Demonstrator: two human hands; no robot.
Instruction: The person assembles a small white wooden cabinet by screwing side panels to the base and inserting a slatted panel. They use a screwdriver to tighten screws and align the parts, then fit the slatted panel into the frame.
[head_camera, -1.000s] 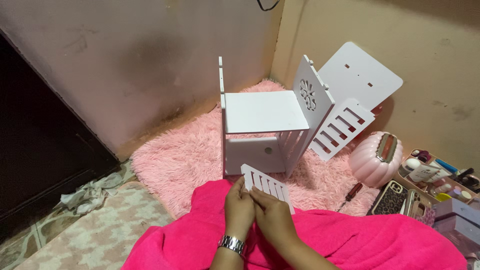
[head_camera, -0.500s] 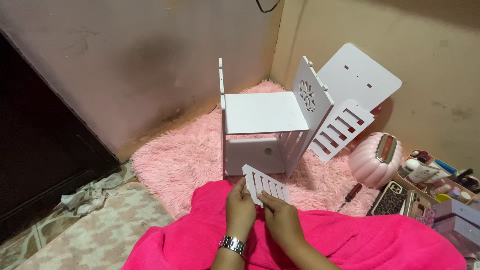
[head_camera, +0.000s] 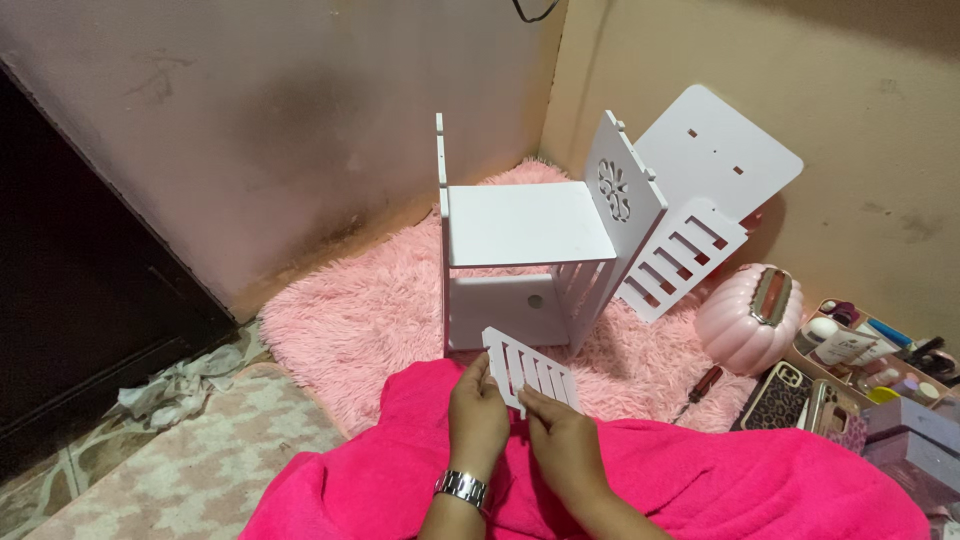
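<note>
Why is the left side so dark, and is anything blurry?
Head view: the black doorway gets no light, and a grey smudge darkens the wall. Soft, even light, no glare. The hands, left and right, and the white slatted panel look sharp; small items at far right blur slightly.

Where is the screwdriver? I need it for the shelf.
Head view, right side: the screwdriver lies on the pink rug, between the pink blanket and the pumpkin-shaped case.

A white labelled bottle and lilac boxes crowd the far right floor edge.
</note>
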